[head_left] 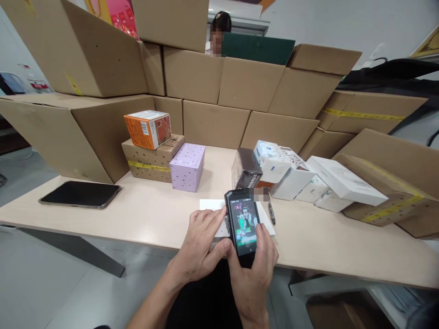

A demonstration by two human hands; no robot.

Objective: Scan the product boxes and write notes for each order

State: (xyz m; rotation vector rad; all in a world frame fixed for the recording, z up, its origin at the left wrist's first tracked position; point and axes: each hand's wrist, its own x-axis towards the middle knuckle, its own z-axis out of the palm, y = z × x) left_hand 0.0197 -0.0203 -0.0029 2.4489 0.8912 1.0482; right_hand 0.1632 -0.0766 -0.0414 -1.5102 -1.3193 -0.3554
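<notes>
A black handheld phone (244, 226) with a thick case is tilted up over the near edge of the table, its screen lit and showing 15:23. My right hand (255, 276) grips it from below, thumb along the left side and fingers on the right edge. Stretched out, the fingers of my left hand (202, 246) touch the phone's left edge, while its thumb lies by my right thumb. Beneath the phone lie white paper sheets (210, 204), partly covered by my hands. A dark pen (271, 213) rests at the sheets' right side.
A large black phone or tablet (80, 194) lies at left. An orange box (148, 129) tops a brown carton (147, 160) beside a lilac box (187, 167). A dark box (246, 167) and white boxes (346, 179) stand right. Stacked cartons (216, 123) wall the back; a person (219, 34) is behind.
</notes>
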